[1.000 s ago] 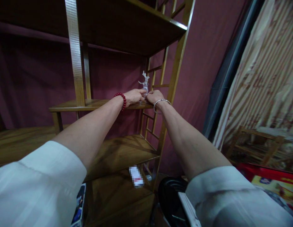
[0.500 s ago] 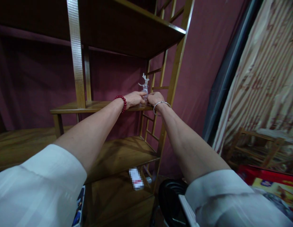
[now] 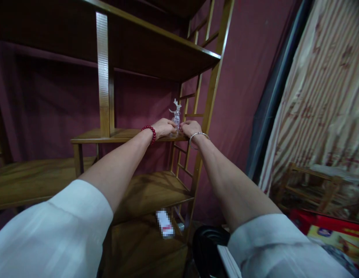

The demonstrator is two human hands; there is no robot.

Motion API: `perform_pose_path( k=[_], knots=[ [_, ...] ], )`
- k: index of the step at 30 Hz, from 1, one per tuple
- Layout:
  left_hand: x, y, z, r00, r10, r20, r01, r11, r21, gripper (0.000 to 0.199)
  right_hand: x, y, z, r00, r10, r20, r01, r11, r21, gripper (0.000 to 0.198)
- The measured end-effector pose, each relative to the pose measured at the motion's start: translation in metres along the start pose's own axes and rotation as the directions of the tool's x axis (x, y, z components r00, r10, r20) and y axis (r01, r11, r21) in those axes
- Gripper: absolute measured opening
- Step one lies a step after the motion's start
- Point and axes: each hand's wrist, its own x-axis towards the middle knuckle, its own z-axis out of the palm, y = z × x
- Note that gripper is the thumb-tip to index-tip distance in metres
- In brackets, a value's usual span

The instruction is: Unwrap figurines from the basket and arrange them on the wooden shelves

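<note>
A clear, glassy deer figurine with pale antlers stands upright at the right end of a raised wooden shelf. My left hand, with a red bead bracelet at the wrist, is closed at its left side. From the right, my right hand pinches at the lower part of the figurine, and a silver bangle circles that wrist. Both sets of fingertips appear to touch the figurine, though my hands partly hide where they meet it.
A wooden upright rises left of my hands, and an upper shelf hangs above them. Lattice side bars stand close on the right. Below are a blurred white box and a round black object. A red box lies lower right.
My left fingers, earlier stretched across the figurine's front, now sit at its left side, so more of its body shows. The view has shifted slightly; the figurine stays on the shelf.
</note>
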Motion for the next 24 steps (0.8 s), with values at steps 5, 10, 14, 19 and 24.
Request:
perform_pose_path(
  k=[5,10,14,19,24],
  knots=[
    [0.01,-0.011,0.0,0.996,0.029,-0.08,-0.017,0.99,0.142,0.022,0.001,0.003,0.002,0.999,-0.028,0.029,0.026,0.998,0.05,0.025],
    [0.01,-0.012,0.0,0.995,-0.003,-0.103,0.019,0.987,0.159,0.023,0.0,0.003,-0.001,0.99,-0.049,0.135,0.047,0.999,0.014,0.025],
    [0.005,-0.005,0.001,0.999,-0.032,-0.001,0.032,0.991,0.134,0.031,0.0,0.005,0.0,0.984,-0.088,0.153,0.092,0.996,-0.02,0.025],
    [0.007,-0.003,0.002,0.996,-0.042,0.084,0.025,0.981,0.194,0.04,0.0,0.006,0.002,0.983,-0.117,0.141,0.122,0.992,-0.022,0.022],
    [0.01,-0.003,0.003,0.983,-0.071,0.169,0.021,0.96,0.279,0.041,0.0,0.003,0.001,0.985,-0.091,0.149,0.097,0.995,-0.035,0.021]
  ],
)
